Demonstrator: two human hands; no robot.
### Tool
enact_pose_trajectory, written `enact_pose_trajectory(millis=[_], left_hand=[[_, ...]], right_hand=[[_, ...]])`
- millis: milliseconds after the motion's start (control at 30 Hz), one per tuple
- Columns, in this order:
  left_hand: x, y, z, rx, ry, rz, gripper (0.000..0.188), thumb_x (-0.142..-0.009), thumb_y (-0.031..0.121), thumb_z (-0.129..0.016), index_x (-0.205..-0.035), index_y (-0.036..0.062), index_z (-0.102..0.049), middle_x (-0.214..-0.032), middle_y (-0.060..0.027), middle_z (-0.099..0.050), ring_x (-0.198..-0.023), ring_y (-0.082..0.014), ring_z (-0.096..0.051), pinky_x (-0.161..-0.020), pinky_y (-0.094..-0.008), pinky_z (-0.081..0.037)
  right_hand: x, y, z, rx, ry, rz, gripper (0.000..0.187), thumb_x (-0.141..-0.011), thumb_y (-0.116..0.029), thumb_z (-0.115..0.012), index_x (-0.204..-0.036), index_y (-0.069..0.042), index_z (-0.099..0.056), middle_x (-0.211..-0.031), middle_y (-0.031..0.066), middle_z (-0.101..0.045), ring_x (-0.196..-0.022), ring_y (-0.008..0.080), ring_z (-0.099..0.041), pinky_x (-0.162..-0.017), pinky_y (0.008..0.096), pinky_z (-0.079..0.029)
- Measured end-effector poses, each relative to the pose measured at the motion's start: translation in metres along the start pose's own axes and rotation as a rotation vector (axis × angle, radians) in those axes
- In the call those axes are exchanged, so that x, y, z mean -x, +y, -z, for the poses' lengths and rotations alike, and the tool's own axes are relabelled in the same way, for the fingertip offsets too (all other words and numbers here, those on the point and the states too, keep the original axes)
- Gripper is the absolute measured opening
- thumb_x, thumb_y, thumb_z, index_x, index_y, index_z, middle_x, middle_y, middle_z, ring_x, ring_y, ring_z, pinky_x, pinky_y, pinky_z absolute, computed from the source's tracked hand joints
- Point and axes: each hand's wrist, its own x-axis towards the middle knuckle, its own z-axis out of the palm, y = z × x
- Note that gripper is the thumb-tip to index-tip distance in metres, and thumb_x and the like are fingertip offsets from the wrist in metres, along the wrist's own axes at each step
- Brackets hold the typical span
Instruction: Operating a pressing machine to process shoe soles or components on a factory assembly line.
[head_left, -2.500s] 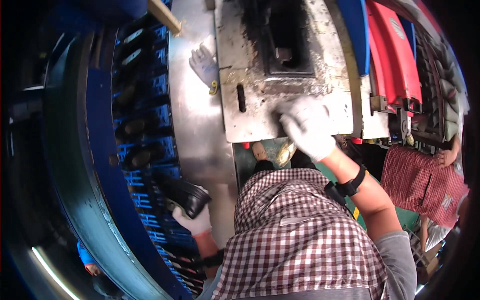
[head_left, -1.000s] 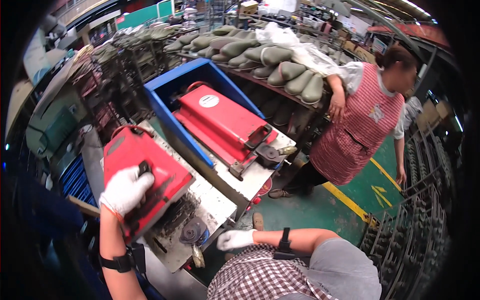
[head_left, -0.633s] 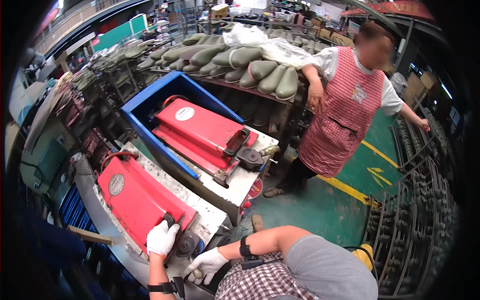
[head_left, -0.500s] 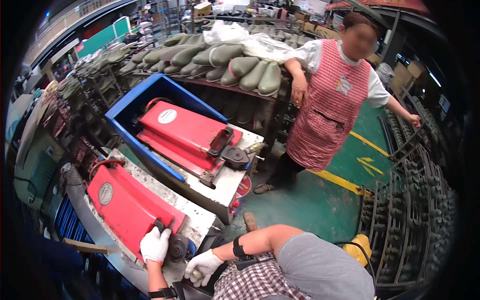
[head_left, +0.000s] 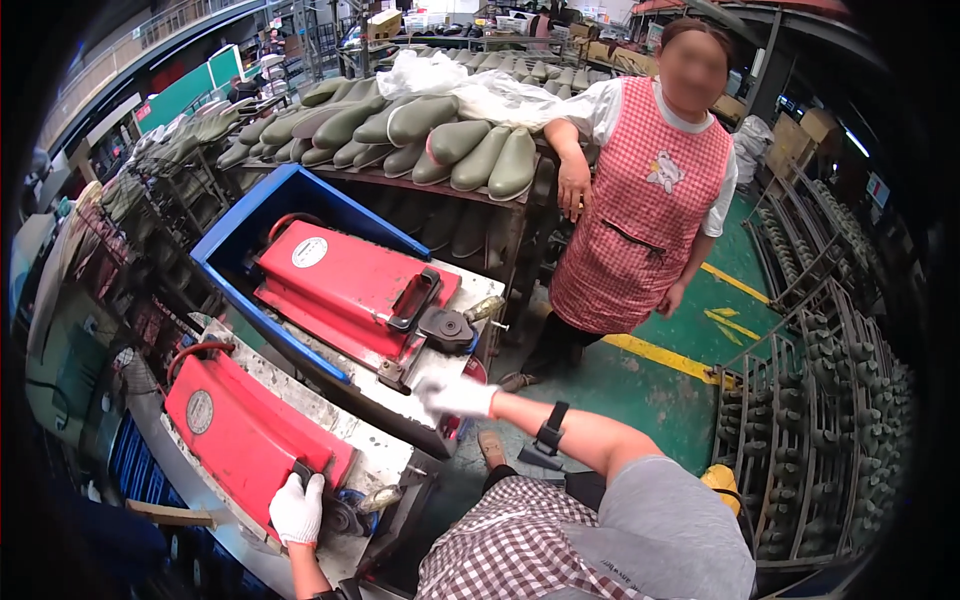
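Note:
My left hand (head_left: pixel 297 510), in a white knit glove, is closed on the black handle (head_left: pixel 303 471) at the front end of the nearer red machine cover (head_left: pixel 238 432). Just right of it are a dark round knob (head_left: pixel 346 517) and a worn, yellowish lever grip (head_left: pixel 380 499). My right hand (head_left: pixel 455 395), also gloved, is in mid-air by the front corner of the second machine; motion smears its fingers. That second machine has a red cover (head_left: pixel 345 283) with a black handle (head_left: pixel 411 298), a dark knob (head_left: pixel 447 327) and a similar lever grip (head_left: pixel 486 308).
A blue open-ended bin (head_left: pixel 222 232) surrounds the second machine's back. Behind it, olive-green boot-shaped pieces (head_left: pixel 350 121) lie piled on a rack. A person in a red checked apron (head_left: pixel 640 220) stands beside that rack. Metal racks (head_left: pixel 800 420) with dark pieces line the right side.
My right hand has left the nearer machine's lever grip and moved up and right toward the second machine. My left hand stays at the handle. The other person's arm has dropped from the rack.

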Motion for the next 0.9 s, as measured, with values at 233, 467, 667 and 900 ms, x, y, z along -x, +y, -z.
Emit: enact_pose_trajectory(millis=[233, 467, 667, 900], left_hand=[[-0.01, 0.003, -0.033, 1.04, 0.45, 0.118, 0.014, -0.107, 0.015, -0.056, -0.104, 0.0025, -0.062, -0.083, -0.0009, -0.062, -0.074, -0.0087, -0.057, -0.071, -0.0253, -0.049], [-0.048, 0.136, -0.028, 0.808, 0.361, -0.272, 0.02, -0.096, 0.004, -0.063, -0.115, -0.0001, -0.066, -0.105, -0.0095, -0.067, -0.1, -0.0206, -0.066, -0.093, -0.0336, -0.053], [-0.1, 0.216, -0.046, 0.432, 0.359, -0.574, 0.044, -0.081, 0.016, -0.079, -0.122, 0.0036, -0.067, -0.122, -0.0208, -0.067, -0.117, -0.0399, -0.063, -0.104, -0.048, -0.048], [-0.137, 0.241, -0.072, 0.157, 0.252, -0.742, 0.065, -0.075, 0.021, -0.079, -0.134, 0.0048, -0.06, -0.138, -0.023, -0.058, -0.13, -0.0514, -0.05, -0.109, -0.0564, -0.042]], right_hand=[[-0.017, 0.023, 0.145, 0.85, 0.65, -0.052, 0.04, -0.094, -0.041, -0.059, -0.108, -0.006, -0.073, -0.113, 0.0193, -0.071, -0.112, 0.0395, -0.064, -0.098, 0.0497, -0.051], [-0.041, 0.038, 0.157, 0.824, 0.366, -0.271, 0.052, -0.102, -0.046, -0.043, -0.109, -0.006, -0.075, -0.113, 0.0199, -0.074, -0.111, 0.0365, -0.069, -0.098, 0.0472, -0.053], [-0.011, 0.046, 0.131, 0.746, 0.399, -0.393, 0.06, -0.106, -0.051, -0.035, -0.102, -0.01, -0.078, -0.091, 0.018, -0.077, -0.089, 0.036, -0.076, -0.082, 0.0495, -0.059], [0.064, -0.007, 0.077, 0.557, 0.056, -0.409, 0.058, -0.103, -0.055, -0.05, -0.134, -0.006, -0.054, -0.098, 0.0267, -0.072, -0.088, 0.0444, -0.072, -0.077, 0.0526, -0.057]])
